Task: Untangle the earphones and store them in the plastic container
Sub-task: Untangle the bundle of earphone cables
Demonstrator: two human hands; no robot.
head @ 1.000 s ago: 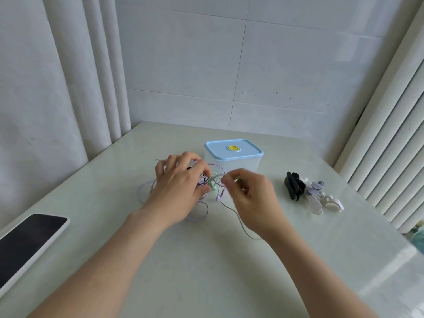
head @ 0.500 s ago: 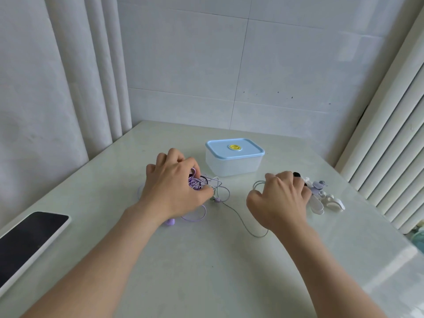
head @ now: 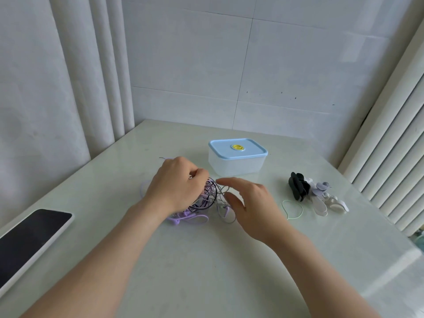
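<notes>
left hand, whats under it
A tangle of purple, black and grey earphone cords on the table, spilling out past the left hand. The part beneath the palm is covered.

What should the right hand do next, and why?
Probably pinch the loose grey cord at the tangle's right edge and draw it out sideways. The left hand grips the tangle on the table; the right hand is open, fingers straight, beside that cord. The container has its lid on and the cords are knotted, so storing looks premature.
</notes>
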